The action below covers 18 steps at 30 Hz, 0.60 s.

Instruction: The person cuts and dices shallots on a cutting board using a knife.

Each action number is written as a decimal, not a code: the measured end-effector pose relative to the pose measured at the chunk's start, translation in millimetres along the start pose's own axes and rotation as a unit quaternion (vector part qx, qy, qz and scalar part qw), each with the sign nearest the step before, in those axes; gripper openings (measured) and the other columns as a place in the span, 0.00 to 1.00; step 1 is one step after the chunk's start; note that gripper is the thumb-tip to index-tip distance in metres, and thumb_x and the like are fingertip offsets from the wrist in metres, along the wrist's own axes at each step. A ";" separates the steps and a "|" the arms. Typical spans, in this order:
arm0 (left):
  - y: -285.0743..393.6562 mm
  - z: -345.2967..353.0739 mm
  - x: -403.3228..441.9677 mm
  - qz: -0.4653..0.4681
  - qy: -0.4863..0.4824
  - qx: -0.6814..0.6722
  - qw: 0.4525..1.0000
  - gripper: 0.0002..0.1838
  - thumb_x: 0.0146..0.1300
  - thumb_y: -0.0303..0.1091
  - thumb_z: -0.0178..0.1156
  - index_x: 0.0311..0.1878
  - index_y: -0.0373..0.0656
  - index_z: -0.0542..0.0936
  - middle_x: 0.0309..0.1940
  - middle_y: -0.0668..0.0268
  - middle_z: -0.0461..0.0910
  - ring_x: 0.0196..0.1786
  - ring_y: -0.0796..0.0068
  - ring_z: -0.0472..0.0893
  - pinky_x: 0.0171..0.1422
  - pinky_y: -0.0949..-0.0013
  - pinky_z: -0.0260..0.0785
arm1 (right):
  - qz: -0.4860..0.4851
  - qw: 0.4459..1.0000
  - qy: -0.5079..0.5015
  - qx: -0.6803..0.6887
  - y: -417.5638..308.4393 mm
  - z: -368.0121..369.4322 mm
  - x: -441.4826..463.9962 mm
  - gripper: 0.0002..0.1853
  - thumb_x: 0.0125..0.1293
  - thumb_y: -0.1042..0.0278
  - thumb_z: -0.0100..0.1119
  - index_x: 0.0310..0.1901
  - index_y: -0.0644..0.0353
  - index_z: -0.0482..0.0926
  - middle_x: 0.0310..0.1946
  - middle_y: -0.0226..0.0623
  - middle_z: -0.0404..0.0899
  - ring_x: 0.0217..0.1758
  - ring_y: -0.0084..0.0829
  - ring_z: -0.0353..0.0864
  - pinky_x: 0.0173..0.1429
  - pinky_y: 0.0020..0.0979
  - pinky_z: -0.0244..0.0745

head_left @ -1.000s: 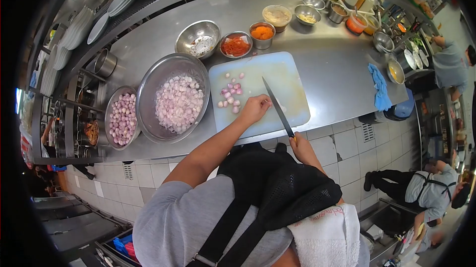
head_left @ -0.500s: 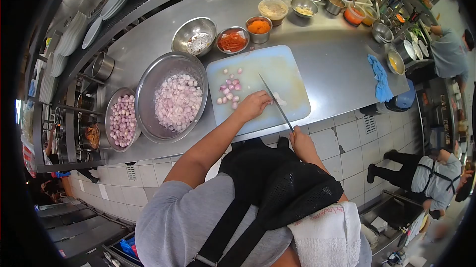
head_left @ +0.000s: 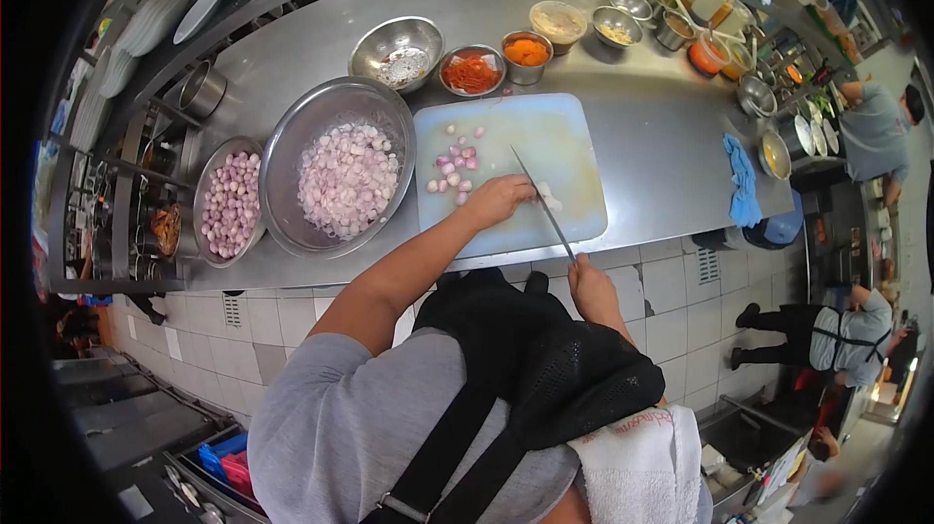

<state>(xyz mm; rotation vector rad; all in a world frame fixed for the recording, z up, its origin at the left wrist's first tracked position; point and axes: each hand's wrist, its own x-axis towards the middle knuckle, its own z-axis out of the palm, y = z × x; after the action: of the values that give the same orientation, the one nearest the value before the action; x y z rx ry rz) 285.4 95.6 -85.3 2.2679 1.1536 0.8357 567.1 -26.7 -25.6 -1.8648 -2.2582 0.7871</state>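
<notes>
On the white cutting board (head_left: pixel 574 144) my left hand (head_left: pixel 500 201) is closed, its fingertips pressed together beside the knife blade; a shallot piece seems to be under them, mostly hidden. My right hand (head_left: pixel 592 288) grips the handle of a long knife (head_left: pixel 547 210) at the board's front edge, the blade pointing away to the left. Pale slices (head_left: pixel 550 198) lie just right of the blade. Several peeled shallots (head_left: pixel 453 166) rest on the board's left part. Left of the board stands a large steel bowl (head_left: pixel 272 222) of sliced shallots, and beside it a smaller bowl (head_left: pixel 230 202) of whole ones.
Behind the board stand a steel bowl (head_left: pixel 396 53), a bowl of red strips (head_left: pixel 473 72), an orange-filled container (head_left: pixel 526 56) and a tub (head_left: pixel 558 26). A blue cloth (head_left: pixel 741 180) lies at the right. Two co-workers (head_left: pixel 844 339) (head_left: pixel 879 127) are at the right.
The knife blade has come down beside my left fingertips, and more pale slices show to its right. My left hand stays in nearly the same place; the whole view has shifted slightly.
</notes>
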 end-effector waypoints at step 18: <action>-4.9 13.6 -14.2 -0.004 0.085 0.012 0.996 0.07 0.67 0.28 0.59 0.43 0.48 0.85 0.42 0.66 0.84 0.51 0.59 0.86 0.56 0.57 0.79 | 0.009 1.000 -0.028 -0.006 -1.8 -6.5 11.1 0.15 0.80 0.55 0.56 0.51 0.61 0.76 0.37 0.65 0.85 0.45 0.71 0.83 0.49 0.65 0.76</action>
<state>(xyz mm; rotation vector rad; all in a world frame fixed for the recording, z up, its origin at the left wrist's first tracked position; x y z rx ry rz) 285.5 84.8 -102.4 2.2460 1.2510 1.0330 565.5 -14.4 -21.8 -1.8946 -2.2875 0.8393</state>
